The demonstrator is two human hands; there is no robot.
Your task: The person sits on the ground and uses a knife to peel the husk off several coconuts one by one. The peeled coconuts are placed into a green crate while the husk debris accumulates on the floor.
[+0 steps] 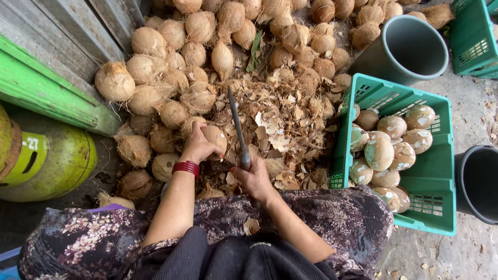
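Coconut (215,137), brown and partly husked, sits low in the middle of our view, on the ground at the near edge of a bed of husk scraps (282,124). Our left hand (197,148) cups it from the left, the grip pressed around its side, with red bangles (185,167) on the wrist. Just to its right, our right hand (253,176) has its grip wrapped tight around the handle of a long dark blade (236,122), which points away from us, over the scraps. Behind and to the left we see a large heap of hairy brown coconuts (171,62). To the right stands a green plastic crate (433,176) holding peeled, pale coconuts (379,153). Beyond it is a grey bucket (415,46), and a dark bucket (480,181) sits at the far right edge. A green gas cylinder (62,166) lies at far left
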